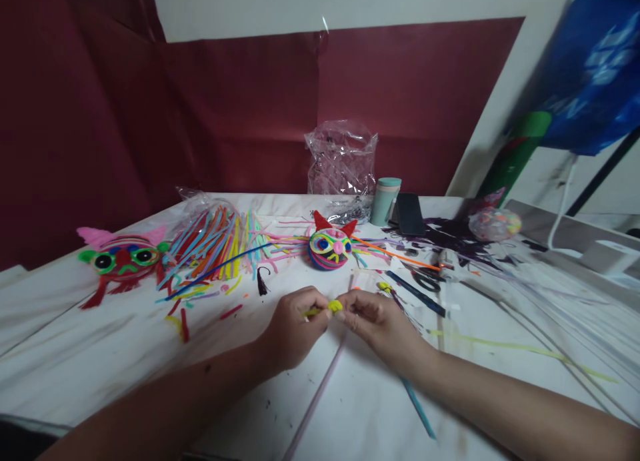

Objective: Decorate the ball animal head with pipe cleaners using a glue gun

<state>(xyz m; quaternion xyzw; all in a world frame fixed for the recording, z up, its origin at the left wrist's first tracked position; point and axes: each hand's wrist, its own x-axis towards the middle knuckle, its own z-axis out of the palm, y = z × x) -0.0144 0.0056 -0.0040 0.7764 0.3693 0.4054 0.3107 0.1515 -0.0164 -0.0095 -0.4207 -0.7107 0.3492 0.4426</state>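
A small curled yellow pipe cleaner (335, 306) is pinched between my two hands above the table. My left hand (299, 321) grips it with thumb and forefinger, and a short straight end pokes out along the palm side. Closed on the curl's other side, my right hand (376, 321) touches it with its fingertips. Just behind the hands sits a round striped animal head (329, 249) with red ears, blue eyes and a pink nose. Another yellow curled piece (384, 287) lies right of my fingers, beside a dark purple strand.
At left stands a second animal head (123, 261) with pink ears and red tassels. Many pipe cleaners (205, 244) lie in a bundle beside it. Scissors (427, 281), a glue gun (447, 266), a phone (410, 214) and a green cup (385, 202) are at right.
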